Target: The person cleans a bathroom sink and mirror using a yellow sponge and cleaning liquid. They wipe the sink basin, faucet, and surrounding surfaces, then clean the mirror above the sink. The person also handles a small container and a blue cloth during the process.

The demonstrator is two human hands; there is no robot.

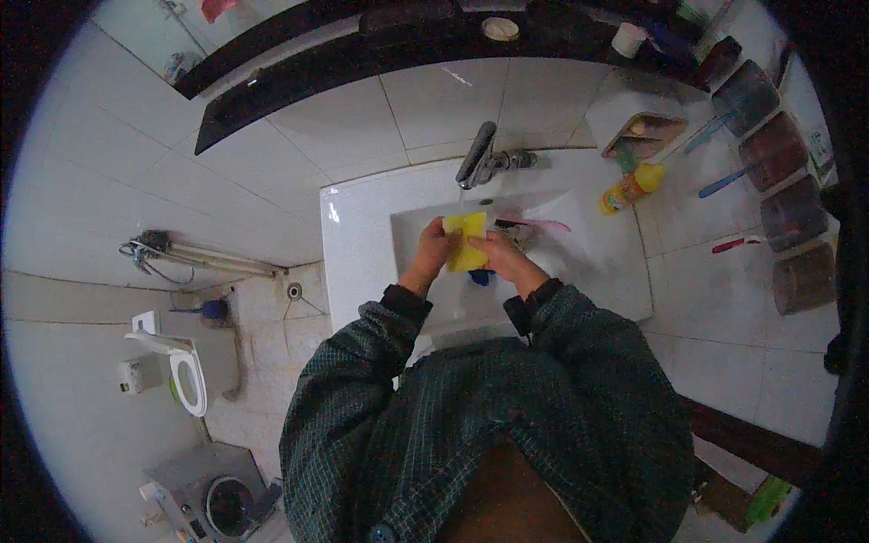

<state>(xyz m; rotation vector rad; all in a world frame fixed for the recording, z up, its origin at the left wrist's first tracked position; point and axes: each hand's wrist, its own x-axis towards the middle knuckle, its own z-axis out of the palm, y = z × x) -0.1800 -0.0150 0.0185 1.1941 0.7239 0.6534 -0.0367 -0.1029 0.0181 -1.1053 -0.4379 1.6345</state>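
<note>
Both my hands hold a flat yellow cloth or sponge sheet over the white washbasin. My left hand grips its left edge with the thumb on top. From the other side, my right hand pinches the right edge. Just above the sheet is the chrome faucet, its spout pointing down toward the bowl. A pink-handled brush with a dark head lies in the basin beyond my right hand. Something dark blue shows below the sheet, partly hidden.
A yellow bottle lies or leans at the basin's right rim, near a soap dish. Brushes and bins hang on the right wall. A dark shelf spans the back wall. Leftward are a toilet and a washing machine.
</note>
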